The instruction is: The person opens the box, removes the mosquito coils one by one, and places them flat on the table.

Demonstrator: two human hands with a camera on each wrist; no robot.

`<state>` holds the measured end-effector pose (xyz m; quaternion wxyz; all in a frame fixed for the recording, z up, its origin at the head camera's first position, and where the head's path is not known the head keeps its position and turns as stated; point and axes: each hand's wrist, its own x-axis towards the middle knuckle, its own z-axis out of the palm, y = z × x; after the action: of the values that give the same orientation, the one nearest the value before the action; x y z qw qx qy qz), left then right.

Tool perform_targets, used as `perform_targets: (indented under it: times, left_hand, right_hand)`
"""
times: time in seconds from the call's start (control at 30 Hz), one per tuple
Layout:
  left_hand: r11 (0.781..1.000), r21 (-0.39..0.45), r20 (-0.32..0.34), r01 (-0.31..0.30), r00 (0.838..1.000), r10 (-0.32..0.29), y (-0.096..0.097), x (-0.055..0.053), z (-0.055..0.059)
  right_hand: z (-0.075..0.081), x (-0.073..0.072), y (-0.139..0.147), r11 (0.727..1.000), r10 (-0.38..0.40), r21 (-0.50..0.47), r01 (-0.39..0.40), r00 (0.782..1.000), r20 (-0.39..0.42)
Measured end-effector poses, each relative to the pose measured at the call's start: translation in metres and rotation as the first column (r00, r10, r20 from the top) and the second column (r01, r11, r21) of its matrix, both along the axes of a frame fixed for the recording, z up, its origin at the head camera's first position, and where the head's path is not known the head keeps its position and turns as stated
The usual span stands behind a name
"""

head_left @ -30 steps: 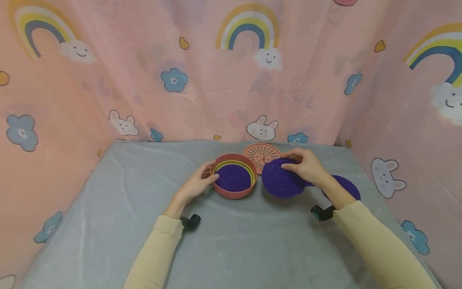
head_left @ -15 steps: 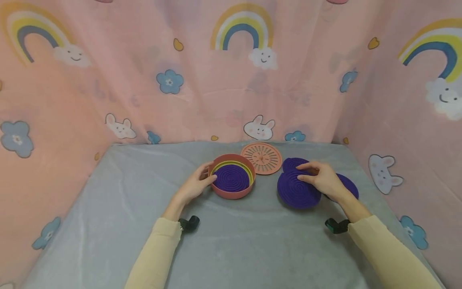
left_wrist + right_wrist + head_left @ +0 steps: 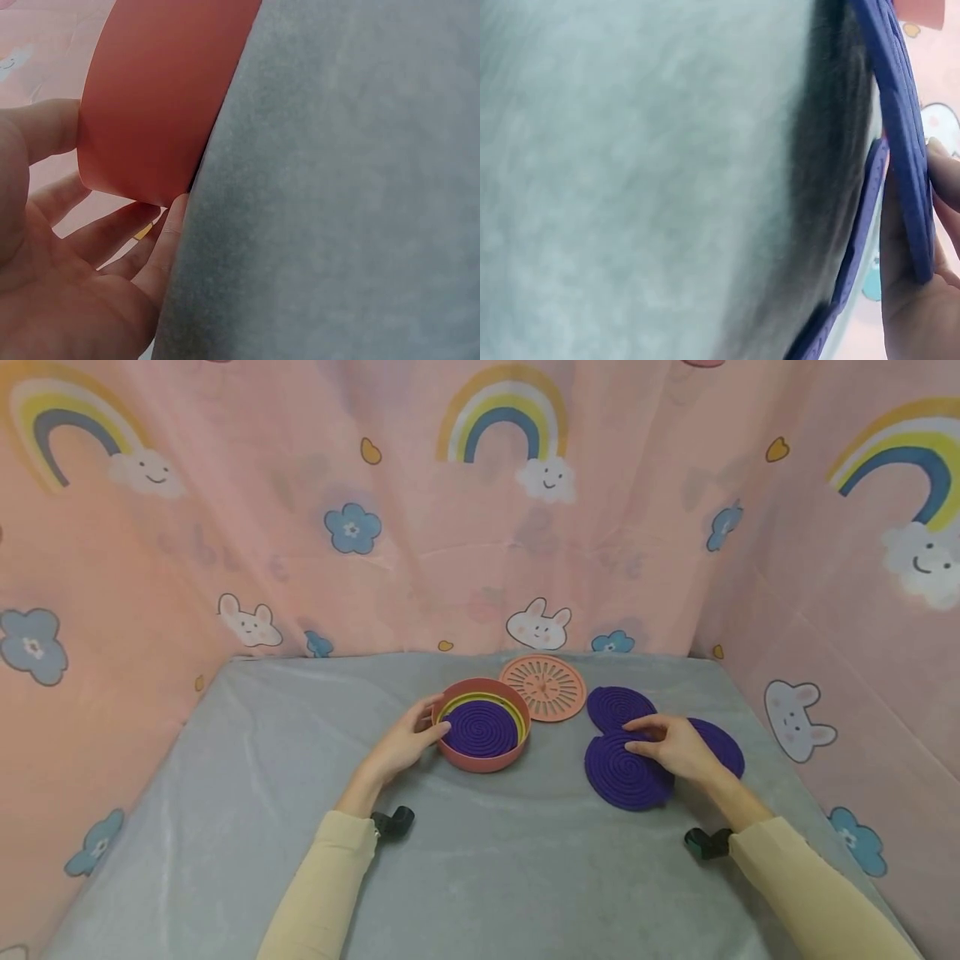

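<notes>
My left hand (image 3: 400, 742) grips the left side of a red round coaster holder (image 3: 483, 766), thumb over the rim and fingers along the outside wall. In the left wrist view the fingertips meet the base of the holder (image 3: 161, 97). Inside lie a purple spiral coaster (image 3: 480, 731) and yellow rings around it. At the right, my right hand (image 3: 678, 747) pinches another purple spiral coaster (image 3: 626, 777) by its far right edge. The right wrist view shows this held coaster (image 3: 904, 142) edge-on between thumb and fingers, raised off the grey cloth.
Behind the held coaster lies a purple coaster (image 3: 618, 703), and one more purple coaster (image 3: 723, 747) shows partly behind the right wrist. A pink slotted disc (image 3: 543, 687) lies at the holder's back right. Pink patterned curtain (image 3: 420, 585) borders the grey table (image 3: 495, 877).
My right hand has carried its purple coaster rightward and toward me, away from the holder, uncovering the coaster behind it. The left hand has stayed at the holder.
</notes>
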<state>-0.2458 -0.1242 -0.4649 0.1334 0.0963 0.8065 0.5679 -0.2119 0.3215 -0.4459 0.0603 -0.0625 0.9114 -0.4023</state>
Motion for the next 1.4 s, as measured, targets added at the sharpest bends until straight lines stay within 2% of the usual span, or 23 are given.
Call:
perform_targets:
  times: [0.3, 0.57, 0.83, 1.13, 1.3, 1.4]
  left_hand:
    - [1.0, -0.001, 0.007, -0.001, 1.0, 0.001, -0.001, 0.001, 0.0]
    - [1.0, 0.005, 0.011, 0.002, 1.0, -0.002, -0.001, 0.001, 0.001]
    - [1.0, 0.012, -0.005, 0.01, 1.0, -0.01, 0.0, 0.0, -0.001]
    - [1.0, -0.009, -0.003, -0.001, 1.0, 0.0, -0.002, 0.0, 0.0]
    - [1.0, -0.018, -0.012, -0.008, 1.0, 0.008, -0.001, 0.0, 0.0]
    - [1.0, -0.021, -0.021, -0.007, 1.0, 0.006, -0.001, -0.001, -0.001]
  right_hand:
    - [-0.005, -0.001, 0.005, 0.995, 0.024, 0.1, -0.024, 1.0, 0.004]
    - [0.009, -0.001, 0.004, 0.987, 0.028, 0.157, -0.018, 0.998, -0.056]
    - [0.027, -0.003, -0.004, 0.992, 0.02, 0.126, -0.007, 0.995, -0.101]
    - [0.042, -0.007, -0.042, 1.0, 0.007, 0.023, -0.004, 0.99, -0.141]
    - [0.044, -0.011, -0.066, 0.999, 0.02, -0.033, -0.026, 0.986, -0.164]
    - [0.041, -0.013, -0.079, 0.998, 0.03, -0.057, -0.038, 0.989, -0.147]
